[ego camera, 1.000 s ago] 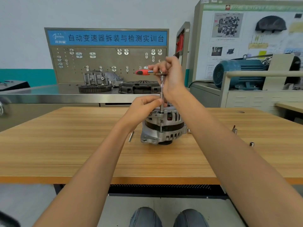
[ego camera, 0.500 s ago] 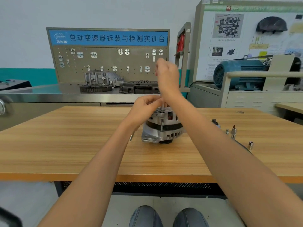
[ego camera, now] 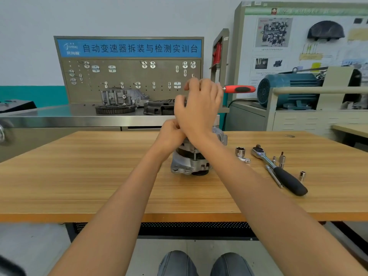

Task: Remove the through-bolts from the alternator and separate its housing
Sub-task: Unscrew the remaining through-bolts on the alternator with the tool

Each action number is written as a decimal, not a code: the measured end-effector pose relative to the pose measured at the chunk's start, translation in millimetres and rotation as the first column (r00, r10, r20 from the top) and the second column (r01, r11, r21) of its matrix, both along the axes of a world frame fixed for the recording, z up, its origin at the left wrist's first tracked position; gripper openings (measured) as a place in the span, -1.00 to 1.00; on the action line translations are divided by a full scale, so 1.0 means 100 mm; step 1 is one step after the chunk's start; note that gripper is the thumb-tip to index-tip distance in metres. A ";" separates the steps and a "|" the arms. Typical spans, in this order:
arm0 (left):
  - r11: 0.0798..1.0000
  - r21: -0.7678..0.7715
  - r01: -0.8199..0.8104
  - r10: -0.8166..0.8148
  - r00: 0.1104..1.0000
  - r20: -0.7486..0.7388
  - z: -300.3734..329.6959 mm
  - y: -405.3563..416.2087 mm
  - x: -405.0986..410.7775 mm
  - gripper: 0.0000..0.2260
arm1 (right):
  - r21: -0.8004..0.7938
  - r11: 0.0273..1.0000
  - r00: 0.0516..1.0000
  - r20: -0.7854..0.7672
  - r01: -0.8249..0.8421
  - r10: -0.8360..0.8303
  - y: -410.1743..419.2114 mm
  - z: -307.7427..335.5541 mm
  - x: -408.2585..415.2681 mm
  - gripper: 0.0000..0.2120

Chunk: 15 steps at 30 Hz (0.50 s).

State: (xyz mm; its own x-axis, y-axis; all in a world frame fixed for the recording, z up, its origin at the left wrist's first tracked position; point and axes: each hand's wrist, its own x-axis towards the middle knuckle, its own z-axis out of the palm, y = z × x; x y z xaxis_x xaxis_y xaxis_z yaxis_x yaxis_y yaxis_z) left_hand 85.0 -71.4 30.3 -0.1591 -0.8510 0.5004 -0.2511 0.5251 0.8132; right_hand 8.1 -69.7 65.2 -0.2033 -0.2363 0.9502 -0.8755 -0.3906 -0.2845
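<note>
A silver and black alternator (ego camera: 190, 164) stands upright in the middle of the wooden table (ego camera: 79, 176). My right hand (ego camera: 199, 108) is closed around the head of a red-handled ratchet (ego camera: 240, 89) above the alternator, its handle pointing right. The ratchet's extension down to the housing is hidden behind my hands. My left hand (ego camera: 171, 134) is closed at the top of the alternator, under my right wrist, gripping the housing or the extension; which one is hidden. One through-bolt (ego camera: 194, 156) shows on the alternator's near side.
To the right on the table lie a black-handled ratchet (ego camera: 278, 170), an extension bar (ego camera: 273, 176), a large socket (ego camera: 240, 152) and several small sockets (ego camera: 302, 175). Behind stand a steel bench (ego camera: 59, 118) with gearbox parts and a blue motor (ego camera: 288, 90).
The red ratchet handle has swung round from pointing left to pointing right. My view has shifted left, so the tools on the right of the table now show.
</note>
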 end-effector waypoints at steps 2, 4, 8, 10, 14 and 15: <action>1.000 -0.012 0.005 -0.005 1.000 -0.001 0.01 0.03 -0.03 -0.67 | -0.011 0.996 0.994 0.056 -0.092 0.092 0.01 0.05 0.01 -0.83; 0.999 -0.023 0.040 -0.040 0.999 -0.014 0.02 0.06 -0.04 -0.71 | 0.032 0.937 0.919 0.210 -0.349 0.335 0.02 0.16 -0.01 -0.81; 0.998 -0.014 0.058 -0.057 0.995 0.084 0.05 0.06 -0.04 -0.87 | -0.104 0.416 0.237 0.689 -0.903 0.685 0.02 0.38 -0.16 -0.58; 0.998 -0.002 0.056 -0.056 0.993 0.102 0.04 0.04 -0.04 -0.86 | -0.168 0.307 0.094 0.724 -0.937 0.683 0.00 0.41 -0.22 -0.50; 0.996 0.006 0.086 -0.087 0.994 0.066 0.03 0.05 -0.01 -0.88 | -0.066 0.479 0.316 0.670 -0.876 0.672 0.04 0.37 -0.09 -0.61; 0.996 0.006 0.089 -0.089 0.994 0.055 0.03 0.05 0.00 -0.85 | -0.013 0.579 0.463 0.586 -0.816 0.665 0.06 0.30 -0.05 -0.66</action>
State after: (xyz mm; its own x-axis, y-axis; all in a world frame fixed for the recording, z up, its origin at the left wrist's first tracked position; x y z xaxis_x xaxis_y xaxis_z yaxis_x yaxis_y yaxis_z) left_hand 84.8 -66.7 33.2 -0.2616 -0.8339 0.4859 -0.2478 0.5446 0.8013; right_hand 3.0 -63.5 95.7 -0.2317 -0.7208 0.6532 0.0125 -0.6737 -0.7389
